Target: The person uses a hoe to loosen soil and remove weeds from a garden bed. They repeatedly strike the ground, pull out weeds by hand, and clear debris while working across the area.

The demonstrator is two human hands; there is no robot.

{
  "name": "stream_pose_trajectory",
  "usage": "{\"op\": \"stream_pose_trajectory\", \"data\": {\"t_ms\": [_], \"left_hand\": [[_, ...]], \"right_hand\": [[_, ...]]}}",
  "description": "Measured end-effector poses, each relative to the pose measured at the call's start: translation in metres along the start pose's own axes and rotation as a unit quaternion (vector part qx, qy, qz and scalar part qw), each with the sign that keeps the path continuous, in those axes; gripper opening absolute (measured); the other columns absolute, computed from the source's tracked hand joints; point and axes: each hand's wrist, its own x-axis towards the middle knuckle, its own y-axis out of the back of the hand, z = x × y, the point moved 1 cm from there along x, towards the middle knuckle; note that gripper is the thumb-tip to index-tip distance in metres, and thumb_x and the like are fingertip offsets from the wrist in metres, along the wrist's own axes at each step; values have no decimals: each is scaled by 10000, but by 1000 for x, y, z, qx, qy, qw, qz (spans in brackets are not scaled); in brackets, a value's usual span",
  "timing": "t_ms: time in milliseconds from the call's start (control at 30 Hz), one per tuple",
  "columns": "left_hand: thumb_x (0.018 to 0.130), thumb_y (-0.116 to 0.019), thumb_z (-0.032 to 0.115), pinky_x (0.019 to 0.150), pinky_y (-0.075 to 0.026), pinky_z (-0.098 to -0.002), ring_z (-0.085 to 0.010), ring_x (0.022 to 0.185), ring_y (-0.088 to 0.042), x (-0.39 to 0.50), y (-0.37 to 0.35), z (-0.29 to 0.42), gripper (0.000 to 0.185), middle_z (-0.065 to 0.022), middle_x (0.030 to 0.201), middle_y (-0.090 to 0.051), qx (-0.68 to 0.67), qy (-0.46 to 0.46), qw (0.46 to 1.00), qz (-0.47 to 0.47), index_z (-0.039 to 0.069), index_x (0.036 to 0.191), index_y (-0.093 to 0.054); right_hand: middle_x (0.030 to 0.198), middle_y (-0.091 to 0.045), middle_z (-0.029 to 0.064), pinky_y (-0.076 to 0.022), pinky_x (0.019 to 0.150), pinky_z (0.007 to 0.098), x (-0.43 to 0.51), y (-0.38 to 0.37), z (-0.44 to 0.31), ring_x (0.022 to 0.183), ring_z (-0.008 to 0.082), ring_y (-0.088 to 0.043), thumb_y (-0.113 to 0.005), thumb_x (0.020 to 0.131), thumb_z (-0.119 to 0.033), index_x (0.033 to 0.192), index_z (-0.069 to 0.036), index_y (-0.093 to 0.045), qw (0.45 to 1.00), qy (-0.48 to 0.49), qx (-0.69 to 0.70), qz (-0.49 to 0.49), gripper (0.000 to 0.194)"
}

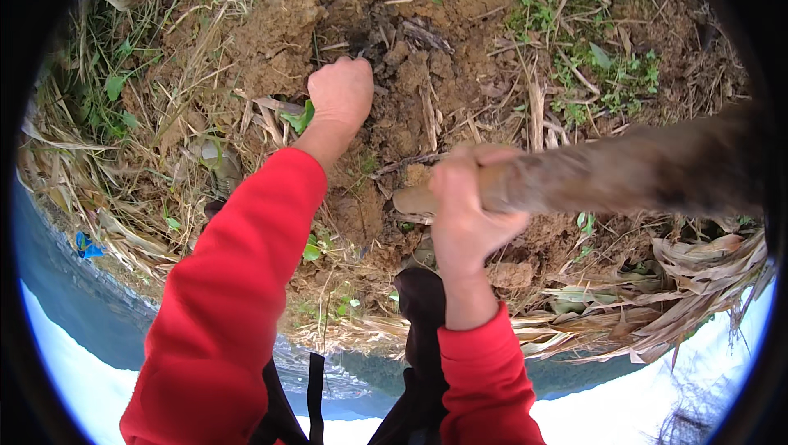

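My right hand (pixel 471 211) is wrapped around a thick wooden pole (pixel 591 174). Its smooth, paler butt end (pixel 412 200) sticks out to the left of the fist. The rest runs off to the right rim, muddy-looking and blurred, so its far end is hidden. Farther forward, my left hand (pixel 341 91) is a curled fist, low over dark, broken soil (pixel 391 69). Its fingers face away from me, and whether they hold anything is hidden. A green leaf (pixel 300 117) lies beside the left wrist.
Brown clods (pixel 277 26), dry stalks (pixel 429 100) and low weeds (pixel 591 75) cover the ground. My shoes (pixel 221 168) stand on the soil. Dry corn leaves (pixel 695 285) line the edge behind me, with a slope falling away beyond. A blue scrap (pixel 88 245) lies at the left.
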Motion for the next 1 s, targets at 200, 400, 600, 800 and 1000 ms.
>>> {"op": "stream_pose_trajectory", "data": {"t_ms": [200,400,600,800,1000], "left_hand": [[784,-511,99,669,-525,-414,-314,792,-654,1,3,1,144,-138,867,-642,20,-31,999,-13,61,847,-634],[789,-511,104,627,-529,-415,-307,790,-655,-4,-8,-1,124,-138,880,-631,-7,-30,999,12,53,854,-604],[780,-513,82,624,-531,-403,-290,783,-656,-3,-11,-10,117,-127,845,-630,14,-61,997,44,54,847,-605],[780,-515,96,611,-526,-404,-297,747,-657,-3,-16,-8,112,-133,838,-622,14,-65,996,63,62,835,-606],[782,-512,92,597,-524,-412,-309,715,-656,0,-18,-9,110,-136,835,-621,25,-72,995,65,58,827,-606]], "right_hand": [[868,-615,301,-503,754,411,62,-46,19,853,406,-625,-594,717,-107,957,73,-514,911,-168,-325,-192,311],[864,-632,277,-512,749,398,51,-28,11,821,361,-649,-595,722,-138,979,61,-523,913,-134,-346,-169,333],[739,-642,188,-516,680,360,-2,-8,11,686,239,-656,-600,716,-126,984,34,-521,949,-129,-279,-74,323],[814,-635,221,-499,703,371,33,-35,34,716,308,-634,-606,707,-139,987,58,-522,949,-114,-266,-122,353],[829,-633,150,-495,689,350,-1,-2,44,711,231,-616,-614,700,-140,950,30,-540,950,-225,-197,-92,311]]}}
